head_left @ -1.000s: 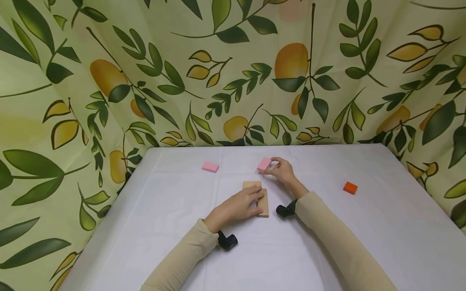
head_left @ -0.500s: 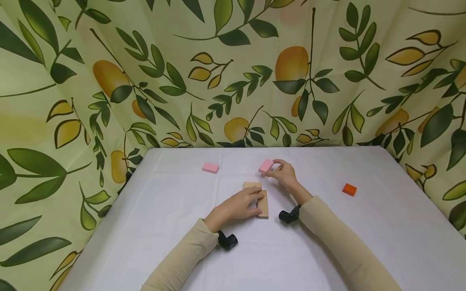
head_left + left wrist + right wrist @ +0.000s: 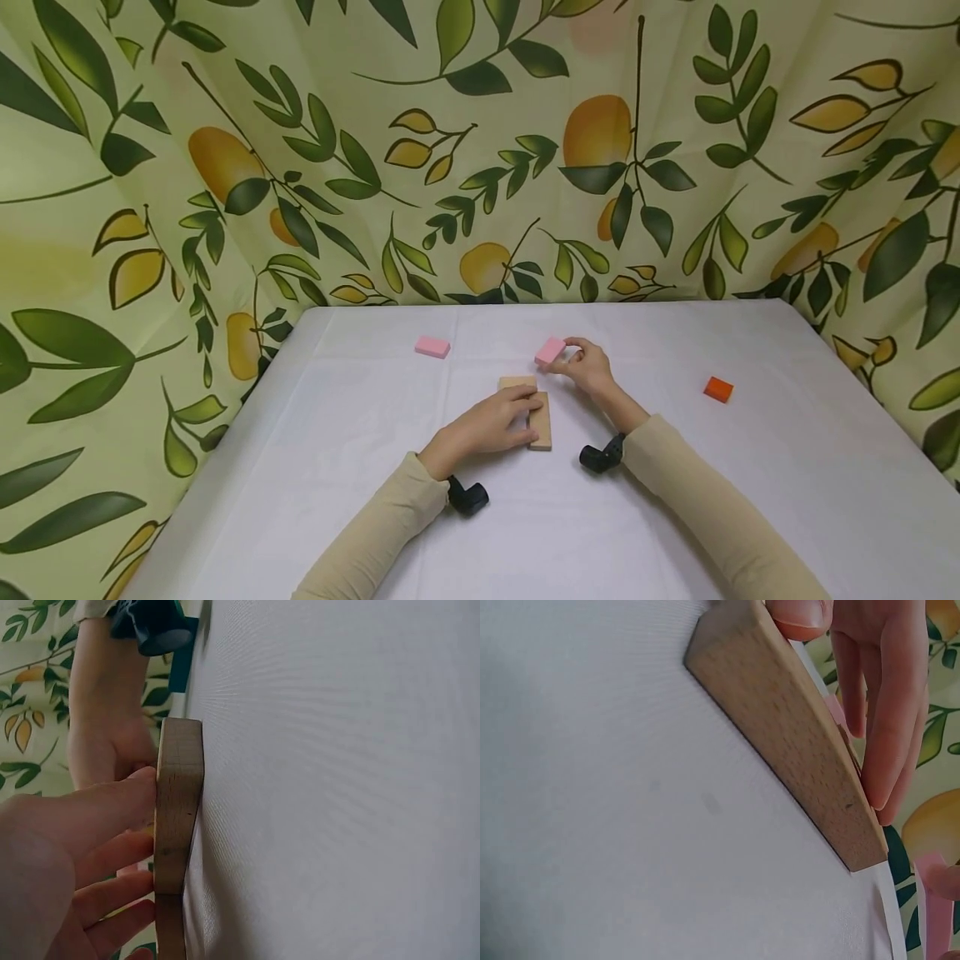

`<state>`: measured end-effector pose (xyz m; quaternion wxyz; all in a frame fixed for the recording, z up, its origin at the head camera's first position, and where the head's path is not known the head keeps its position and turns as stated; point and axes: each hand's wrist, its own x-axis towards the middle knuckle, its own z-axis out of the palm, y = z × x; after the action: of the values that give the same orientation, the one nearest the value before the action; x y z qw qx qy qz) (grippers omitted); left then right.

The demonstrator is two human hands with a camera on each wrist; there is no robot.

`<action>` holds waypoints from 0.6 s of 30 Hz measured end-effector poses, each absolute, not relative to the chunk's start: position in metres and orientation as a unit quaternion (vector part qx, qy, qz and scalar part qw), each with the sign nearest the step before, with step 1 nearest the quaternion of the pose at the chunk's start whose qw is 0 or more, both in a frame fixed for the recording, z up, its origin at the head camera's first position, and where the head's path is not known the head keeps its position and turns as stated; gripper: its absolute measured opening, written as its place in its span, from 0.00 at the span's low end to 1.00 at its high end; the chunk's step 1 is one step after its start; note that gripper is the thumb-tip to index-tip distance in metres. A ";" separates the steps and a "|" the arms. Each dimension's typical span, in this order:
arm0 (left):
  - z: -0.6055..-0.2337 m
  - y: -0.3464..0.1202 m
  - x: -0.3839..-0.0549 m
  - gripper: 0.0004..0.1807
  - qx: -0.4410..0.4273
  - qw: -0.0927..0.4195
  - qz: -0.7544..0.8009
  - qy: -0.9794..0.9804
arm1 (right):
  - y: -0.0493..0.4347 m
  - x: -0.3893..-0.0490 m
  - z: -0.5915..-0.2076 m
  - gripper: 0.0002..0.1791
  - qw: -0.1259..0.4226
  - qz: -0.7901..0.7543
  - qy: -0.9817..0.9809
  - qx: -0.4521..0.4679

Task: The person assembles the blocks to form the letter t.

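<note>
My left hand (image 3: 487,421) rests over two flat wooden blocks (image 3: 541,423) lying side by side, slightly offset, on the white table. In the left wrist view, its thumb and fingertips press on the top of the wooden block (image 3: 178,817), not wrapped round it. The right wrist view shows that block's long side (image 3: 787,742) flat on the cloth. Beyond the blocks, my right hand (image 3: 590,368) pinches a pink block (image 3: 551,351) between thumb and fingers, holding it tilted. Only part of this pink block (image 3: 935,915) shows at the right wrist view's edge.
Another pink block (image 3: 432,347) lies at the back left of the white table (image 3: 337,433). An orange block (image 3: 718,389) lies to the right. A leaf-and-fruit patterned curtain (image 3: 480,167) hangs behind the table's far edge. A black wrist camera (image 3: 468,498) sits under each forearm.
My right hand has drawn the pink block slightly nearer and to the right, toward the wooden blocks. My left hand stays on the wooden blocks.
</note>
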<state>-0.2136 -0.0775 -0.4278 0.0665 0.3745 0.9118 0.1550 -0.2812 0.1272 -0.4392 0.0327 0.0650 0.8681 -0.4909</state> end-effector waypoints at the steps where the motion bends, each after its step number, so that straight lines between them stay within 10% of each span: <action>1: -0.428 -0.078 -0.214 0.28 0.372 0.072 0.160 0.911 | 0.128 -0.281 -0.440 0.40 0.032 -0.491 0.868 0.066; 18: -0.427 -0.077 -0.213 0.29 0.370 0.072 0.154 0.913 | 0.131 -0.266 -0.440 0.40 0.042 -0.495 0.863 0.087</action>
<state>-0.2131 -0.0768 -0.4272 0.0718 0.3705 0.9132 0.1539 -0.2657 0.1310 -0.4405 0.0424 0.0865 0.8634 -0.4952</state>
